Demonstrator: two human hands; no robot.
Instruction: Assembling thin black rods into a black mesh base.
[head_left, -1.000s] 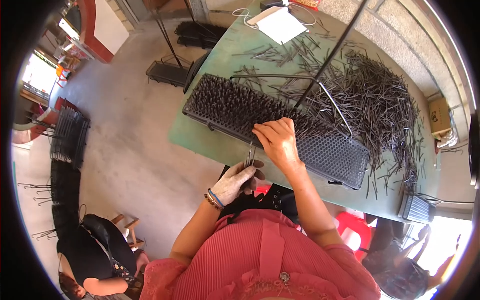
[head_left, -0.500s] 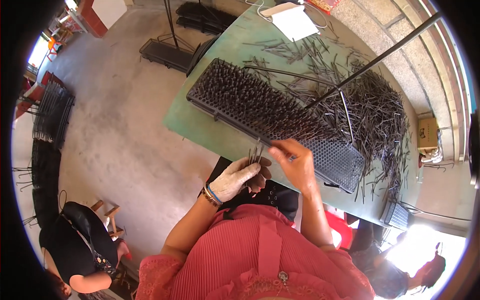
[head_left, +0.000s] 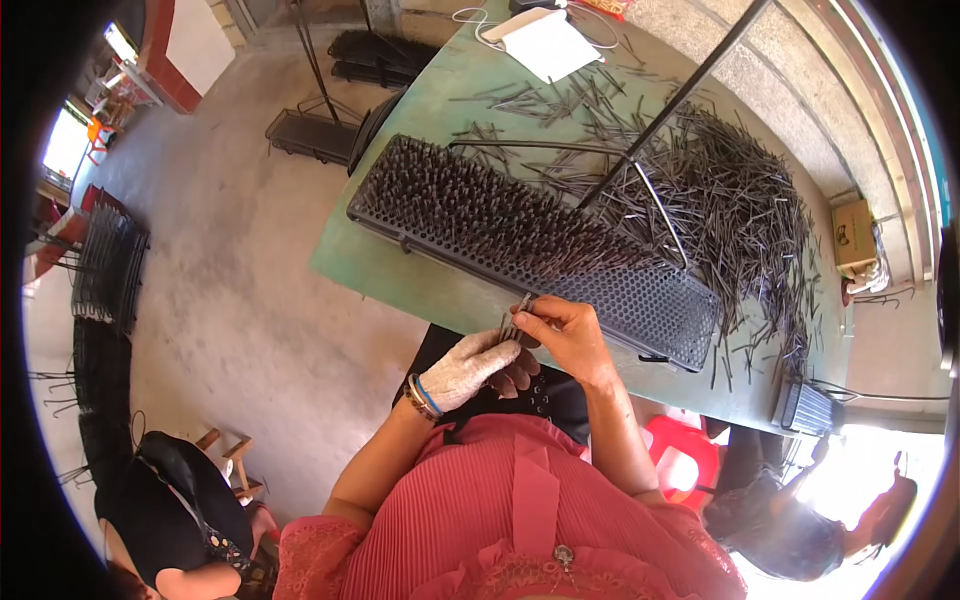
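Observation:
My left hand point(head_left: 465, 372), in a white glove with dark fingers, is closed around a small bunch of thin dark rods point(head_left: 508, 328) that stick up from its grip. My bare right hand point(head_left: 570, 340) meets it at the top of the bunch, thumb and fingers pinched on the rod ends. Just beyond both hands lies a long black perforated tray point(head_left: 665, 312) with a tall handle frame. Short dark rods point(head_left: 480, 205) stand upright in most of its holes; bare holes show toward its right end.
A heap of loose rods point(head_left: 735, 200) spreads behind the tray on the green table point(head_left: 370, 270). White paper point(head_left: 550, 45) and a cable lie at the far edge. A red stool point(head_left: 685, 455) stands at lower right. People sit at lower left point(head_left: 185, 500) and lower right point(head_left: 770, 520).
My right hand has come left from the tray's edge to the rods in my left hand, its fingers now on their tops. The whole view has shifted slightly.

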